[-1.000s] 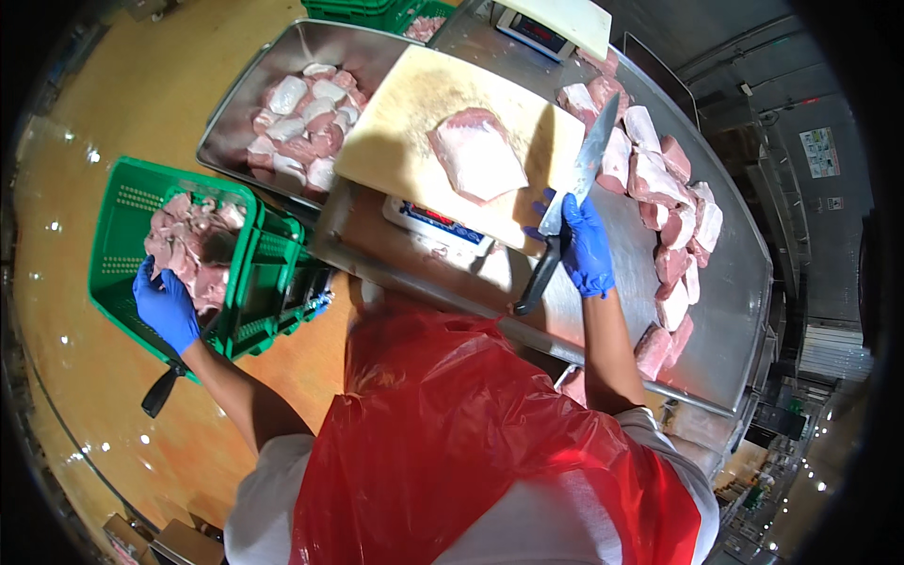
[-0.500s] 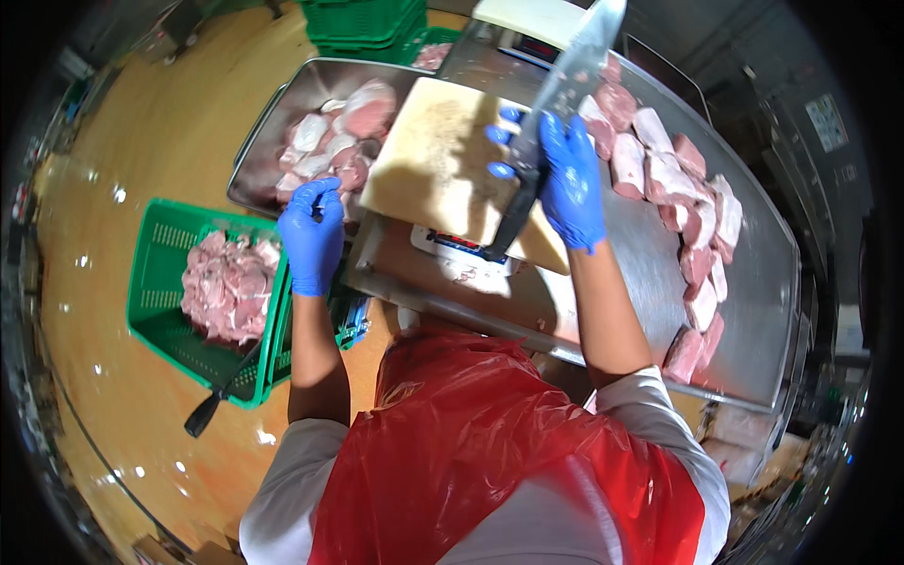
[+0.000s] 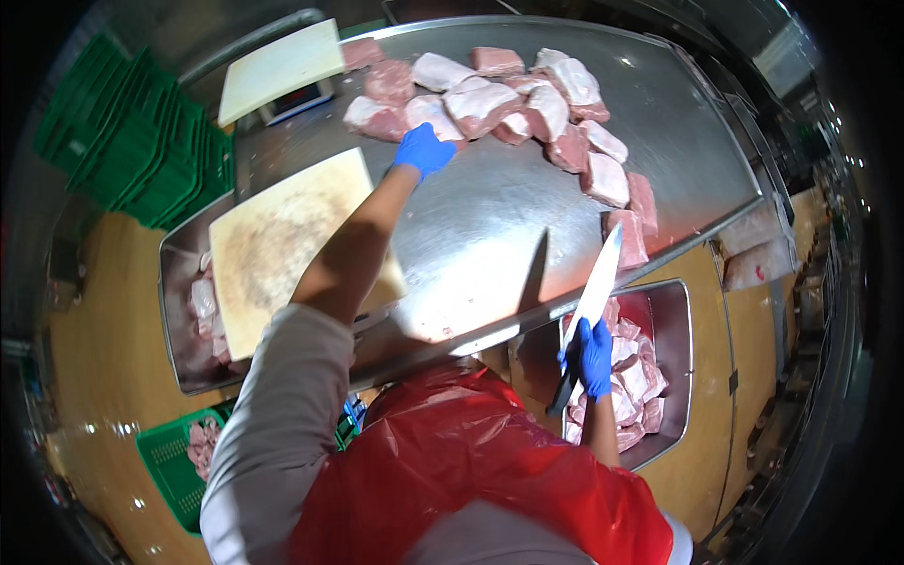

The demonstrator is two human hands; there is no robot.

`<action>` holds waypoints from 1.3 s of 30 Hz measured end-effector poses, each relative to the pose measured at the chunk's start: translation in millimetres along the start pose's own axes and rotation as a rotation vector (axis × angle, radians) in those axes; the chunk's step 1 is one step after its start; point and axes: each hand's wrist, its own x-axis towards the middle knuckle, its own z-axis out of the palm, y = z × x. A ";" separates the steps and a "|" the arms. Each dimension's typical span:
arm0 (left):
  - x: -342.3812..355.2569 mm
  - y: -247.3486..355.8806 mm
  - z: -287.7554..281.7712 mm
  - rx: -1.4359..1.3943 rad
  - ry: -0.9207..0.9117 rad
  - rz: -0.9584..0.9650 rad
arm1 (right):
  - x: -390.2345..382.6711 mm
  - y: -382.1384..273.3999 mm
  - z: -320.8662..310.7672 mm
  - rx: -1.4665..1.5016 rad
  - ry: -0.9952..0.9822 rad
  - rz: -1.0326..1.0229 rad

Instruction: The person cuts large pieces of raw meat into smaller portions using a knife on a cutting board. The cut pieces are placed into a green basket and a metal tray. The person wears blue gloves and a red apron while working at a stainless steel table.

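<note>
My left hand [image 3: 426, 152], in a blue glove, reaches across the steel table. Its fingers are closed on the near edge of a pale pink piece of meat [image 3: 429, 110] in the cluster. My right hand [image 3: 595, 360], also gloved in blue, is wrapped round the black handle of a large knife [image 3: 601, 275]. The blade points up and away, its tip just in front of a meat block [image 3: 623, 237] at the table's near right edge. Several other meat blocks [image 3: 481, 105] lie in a curved row along the far and right side.
Left on the steel table [image 3: 471, 207] is a stained cutting board [image 3: 282, 231]. Behind it, a white board [image 3: 282, 71] rests on a scale. Green crates [image 3: 141, 141] stand far left. Steel tubs of meat sit at left [image 3: 179, 363] and right [image 3: 680, 377]; a green basket [image 3: 169, 466] stands lower left.
The view has turned toward the right. My left hand has moved from the left meat tub to the meat on the table. My right hand has carried the knife from above the cutting board to the right.
</note>
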 end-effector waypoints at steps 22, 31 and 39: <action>147.0 -11.7 193.4 -1.160 -0.693 -0.637 | 0.6 48.8 -114.6 0.077 0.245 0.111; -120.0 28.2 59.1 -1.846 -0.414 -0.354 | 86.0 23.8 -63.6 -0.051 -0.091 -0.077; -212.1 -62.6 -162.8 -0.979 -0.063 -0.545 | 92.3 8.9 18.3 -0.112 -0.360 -0.081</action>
